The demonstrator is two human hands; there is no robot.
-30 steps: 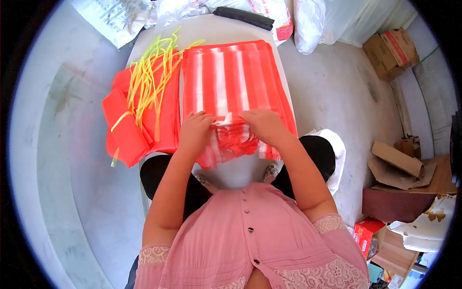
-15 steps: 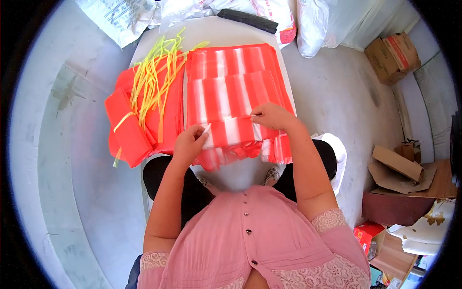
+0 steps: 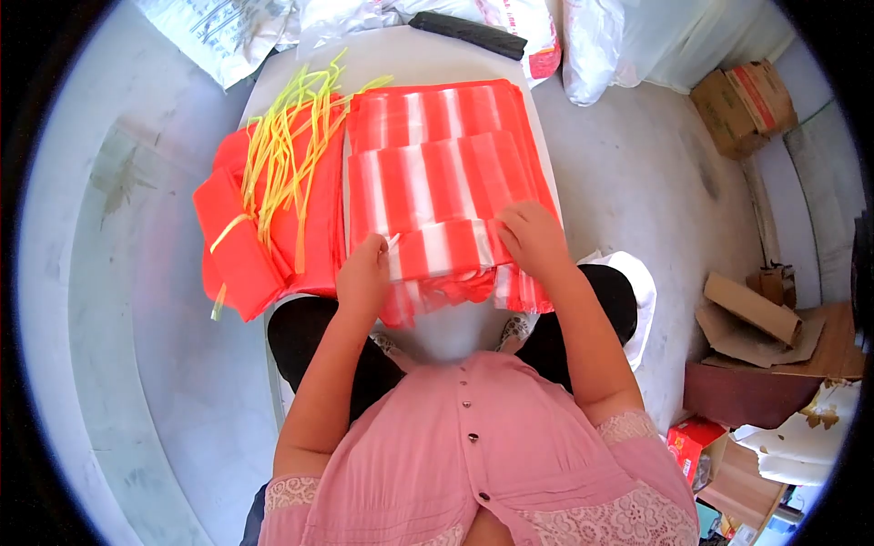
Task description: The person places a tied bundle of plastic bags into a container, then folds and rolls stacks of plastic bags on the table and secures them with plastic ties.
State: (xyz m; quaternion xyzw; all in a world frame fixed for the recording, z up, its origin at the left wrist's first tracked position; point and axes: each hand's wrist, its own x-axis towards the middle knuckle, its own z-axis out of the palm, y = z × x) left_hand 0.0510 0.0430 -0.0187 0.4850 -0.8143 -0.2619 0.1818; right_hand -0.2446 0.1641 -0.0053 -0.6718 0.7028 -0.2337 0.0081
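A stack of red-and-white striped sheets (image 3: 437,114), thin and slightly see-through like plastic or fabric, lies on the table before me. The near edge of the top striped sheet (image 3: 435,247) is turned up in a fold. At the fold's left end, my left hand (image 3: 366,273) is closed, pinching the material. My right hand (image 3: 535,238) is at the right end, its fingers bent and pressed on the fold. Loose striped ends (image 3: 455,289) hang over the table's front edge. Which layers are gripped is hidden by my fingers.
Left of the stack lie plain red folded pieces (image 3: 323,196), a red bundle (image 3: 228,223) tied with a yellow strip, and many loose yellow strips (image 3: 296,136). A black long object (image 3: 469,35) and white bags stand at the back. Cardboard boxes (image 3: 745,107) stand right.
My right hand has shifted right along the fold, toward its end. My left hand has turned slightly and moved a little right. The folded band now lies flatter.
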